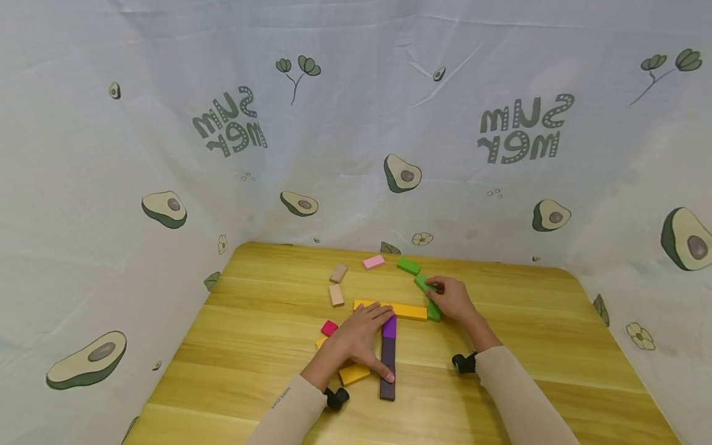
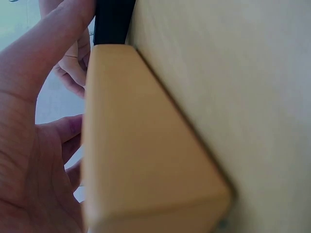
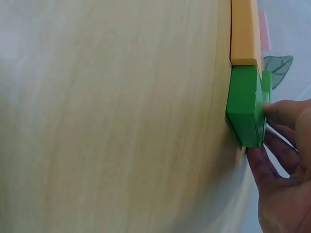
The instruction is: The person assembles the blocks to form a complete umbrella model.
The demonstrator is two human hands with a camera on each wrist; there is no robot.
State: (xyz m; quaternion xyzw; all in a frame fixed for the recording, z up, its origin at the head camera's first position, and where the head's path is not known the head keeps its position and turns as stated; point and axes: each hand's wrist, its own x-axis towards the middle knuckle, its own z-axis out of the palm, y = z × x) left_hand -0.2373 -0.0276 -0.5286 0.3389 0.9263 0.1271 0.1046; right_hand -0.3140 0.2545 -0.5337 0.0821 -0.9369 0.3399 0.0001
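My right hand [image 1: 453, 301] pinches a green block [image 1: 420, 282] between thumb and fingertips. Just below it, another green block [image 3: 243, 92] meets the right end of a row of yellow blocks [image 1: 410, 311]. My left hand [image 1: 358, 337] spreads its fingers over the middle blocks. Its thumb touches a dark brown strip of blocks [image 1: 387, 358], while the other fingertips lie by the purple block [image 1: 389, 327] and the yellow row. Close below the left palm lies a loose yellow block [image 2: 141, 141]. Part of the yellow row is hidden by the left fingers.
A third green block [image 1: 408, 266], a pink block [image 1: 374, 262] and two tan blocks [image 1: 336, 295] curve above the yellow row. A red block [image 1: 329, 327] and another yellow block [image 1: 321, 342] lie left of the left hand. Printed cloth [image 1: 345, 123] walls the wooden table [image 1: 250, 346].
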